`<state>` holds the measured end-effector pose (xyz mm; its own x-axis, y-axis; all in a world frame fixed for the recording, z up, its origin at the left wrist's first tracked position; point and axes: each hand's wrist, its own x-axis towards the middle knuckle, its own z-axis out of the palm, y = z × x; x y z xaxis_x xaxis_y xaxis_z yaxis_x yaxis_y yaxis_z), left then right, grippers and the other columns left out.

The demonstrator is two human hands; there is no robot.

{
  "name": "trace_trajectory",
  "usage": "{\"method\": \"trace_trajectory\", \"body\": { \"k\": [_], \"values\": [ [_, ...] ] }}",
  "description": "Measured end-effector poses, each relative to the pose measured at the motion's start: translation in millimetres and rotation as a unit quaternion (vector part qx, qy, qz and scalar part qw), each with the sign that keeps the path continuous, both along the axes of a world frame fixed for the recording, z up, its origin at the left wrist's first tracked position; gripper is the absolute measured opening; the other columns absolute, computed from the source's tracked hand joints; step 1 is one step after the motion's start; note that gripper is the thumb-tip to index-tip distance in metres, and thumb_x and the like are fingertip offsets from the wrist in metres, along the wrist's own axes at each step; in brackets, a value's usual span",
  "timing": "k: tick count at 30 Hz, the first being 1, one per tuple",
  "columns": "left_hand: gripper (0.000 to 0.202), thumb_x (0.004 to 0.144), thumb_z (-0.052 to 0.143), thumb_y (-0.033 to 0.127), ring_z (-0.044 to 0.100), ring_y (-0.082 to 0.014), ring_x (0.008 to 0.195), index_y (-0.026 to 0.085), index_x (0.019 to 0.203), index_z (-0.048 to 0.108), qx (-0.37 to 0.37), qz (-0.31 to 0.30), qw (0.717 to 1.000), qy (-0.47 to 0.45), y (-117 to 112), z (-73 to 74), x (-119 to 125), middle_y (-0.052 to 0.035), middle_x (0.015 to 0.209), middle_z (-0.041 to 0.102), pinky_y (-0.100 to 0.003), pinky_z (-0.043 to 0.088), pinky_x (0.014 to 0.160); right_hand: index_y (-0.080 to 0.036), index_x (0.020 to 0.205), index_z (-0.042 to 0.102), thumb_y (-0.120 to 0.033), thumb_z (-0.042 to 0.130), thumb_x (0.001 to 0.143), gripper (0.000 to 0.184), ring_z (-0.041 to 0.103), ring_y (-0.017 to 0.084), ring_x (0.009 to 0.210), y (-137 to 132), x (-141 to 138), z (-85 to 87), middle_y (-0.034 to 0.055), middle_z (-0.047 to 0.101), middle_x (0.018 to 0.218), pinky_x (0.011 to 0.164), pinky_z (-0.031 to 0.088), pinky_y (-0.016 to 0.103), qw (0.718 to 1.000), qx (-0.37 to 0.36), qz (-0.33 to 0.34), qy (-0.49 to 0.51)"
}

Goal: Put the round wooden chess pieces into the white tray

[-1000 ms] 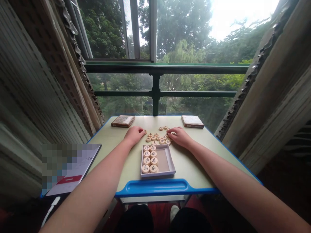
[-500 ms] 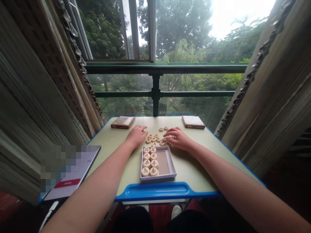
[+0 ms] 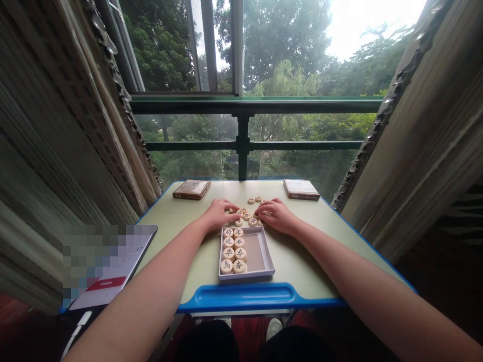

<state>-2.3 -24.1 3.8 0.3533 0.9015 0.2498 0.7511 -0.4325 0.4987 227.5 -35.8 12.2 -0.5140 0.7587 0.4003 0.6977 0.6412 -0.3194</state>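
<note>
Round wooden xiangqi pieces (image 3: 247,216) with dark characters lie loose in the middle of the table. My left hand (image 3: 221,213) curls around pieces at the left of this cluster, thumb and fingers closed about them. From the right, my right hand (image 3: 278,216) has its bent fingers round other pieces, some partly hidden beneath it. Just in front of the hands stands a shallow open box (image 3: 268,259). Its left part holds two columns of xiangqi pieces (image 3: 228,253), faces up, apparently stacked; bare cardboard shows in its right part.
Two flat decorated boxes lie at the far corners, one left (image 3: 191,189) and one right (image 3: 301,189). A tablet-like screen (image 3: 113,271) with a white cable rests at the left edge. The table (image 3: 313,271) has a blue rim; a window and railing stand behind it.
My left hand has moved right, onto the loose pieces, and its fingers have bent around some. My right hand's fingers have drawn in slightly. The filled box looks the same.
</note>
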Motion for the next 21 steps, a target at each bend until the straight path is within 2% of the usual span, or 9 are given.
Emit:
{"method": "trace_trajectory", "body": {
  "k": [4, 9, 15, 21],
  "values": [
    [0.033, 0.077, 0.050, 0.035, 0.056, -0.0197, 0.090, 0.017, 0.099, 0.067, 0.012, 0.018, 0.999, -0.036, 1.7, -0.7, -1.8, -0.0081, 0.097, 0.061, -0.031, 0.043, 0.085, -0.023, 0.089, 0.070, -0.030, 0.052, 0.081, 0.021, 0.053, 0.019, 0.092, -1.5, 0.1, 1.8, 0.0039, 0.066, 0.099, 0.087, 0.031, 0.035, 1.000, -0.013, 0.021, -0.008],
    [0.027, 0.075, 0.047, 0.016, 0.059, -0.0170, 0.088, 0.016, 0.092, 0.068, 0.017, 0.052, 0.997, -0.046, 4.1, -0.2, -4.2, -0.0069, 0.096, 0.065, -0.027, 0.044, 0.084, -0.027, 0.093, 0.069, -0.032, 0.056, 0.078, 0.021, 0.050, 0.021, 0.099, -4.3, -1.2, 3.5, 0.0032, 0.063, 0.107, 0.089, 0.030, 0.037, 0.998, -0.030, 0.043, -0.025],
    [0.027, 0.074, 0.047, 0.013, 0.061, -0.0174, 0.088, 0.016, 0.090, 0.069, -0.008, 0.044, 0.997, -0.059, 3.4, -0.5, -3.4, -0.0058, 0.095, 0.068, -0.027, 0.046, 0.082, -0.025, 0.088, 0.070, -0.027, 0.054, 0.079, 0.019, 0.050, 0.020, 0.092, -3.4, -2.5, 2.2, 0.0038, 0.064, 0.101, 0.087, 0.031, 0.036, 0.999, -0.013, 0.028, -0.017],
    [0.028, 0.073, 0.049, 0.016, 0.061, -0.0166, 0.087, 0.018, 0.092, 0.069, -0.032, 0.055, 0.995, -0.072, 0.0, 2.1, -1.9, -0.0039, 0.091, 0.069, -0.025, 0.046, 0.082, -0.025, 0.089, 0.070, -0.036, 0.059, 0.076, 0.020, 0.049, 0.021, 0.092, -3.3, -2.3, 1.6, 0.0042, 0.063, 0.099, 0.087, 0.032, 0.036, 0.999, -0.025, 0.024, -0.021]
  ]
}}
